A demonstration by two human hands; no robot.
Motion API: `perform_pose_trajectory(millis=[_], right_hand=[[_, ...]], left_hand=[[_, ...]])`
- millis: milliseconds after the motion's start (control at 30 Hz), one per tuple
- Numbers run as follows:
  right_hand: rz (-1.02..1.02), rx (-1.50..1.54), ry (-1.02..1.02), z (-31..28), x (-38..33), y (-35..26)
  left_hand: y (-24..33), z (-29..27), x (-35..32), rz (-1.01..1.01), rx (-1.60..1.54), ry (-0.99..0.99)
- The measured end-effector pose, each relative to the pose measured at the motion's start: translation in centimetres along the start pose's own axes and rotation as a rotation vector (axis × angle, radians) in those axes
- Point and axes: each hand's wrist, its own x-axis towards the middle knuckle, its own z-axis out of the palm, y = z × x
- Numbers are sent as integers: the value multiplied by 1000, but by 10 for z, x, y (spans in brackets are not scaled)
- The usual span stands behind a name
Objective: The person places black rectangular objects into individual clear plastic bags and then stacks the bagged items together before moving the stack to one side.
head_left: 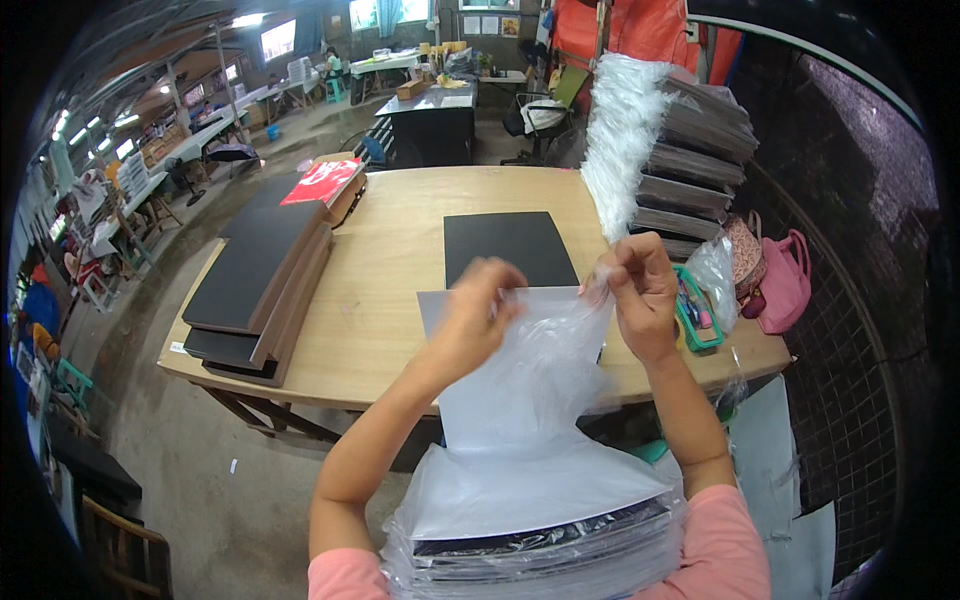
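Observation:
My right hand (643,290) pinches the upper right corner of a clear plastic bag (560,345), thumb against fingers. My left hand (480,312), slightly blurred, has its fingers curled together at the bag's upper left edge. The crumpled bag hangs over a white sheet (478,405) at the table's near edge. Just beyond it, a flat black board (505,247) lies on the table. Close to my body is a stack of plastic-wrapped boards (550,560), black edges showing through the film.
On the wooden table (400,230), stacked black boards (255,265) and a red-covered bundle (325,182) stand left. At right rise bagged boards (695,150), beside a green basket (700,315) and pink bag (785,280). A black mesh wall (850,400) bounds the right.

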Motion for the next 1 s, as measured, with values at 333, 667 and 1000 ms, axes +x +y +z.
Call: perform_pose_trajectory(millis=[333, 667, 1000], right_hand=[[27, -302, 240, 22, 3, 0], [288, -214, 88, 13, -7, -8], [162, 511, -1115, -52, -45, 8]], left_hand=[[21, 21, -11, -324, -772, 202], [18, 0, -17, -559, -1251, -358], [13, -41, -99, -112, -1631, -709]])
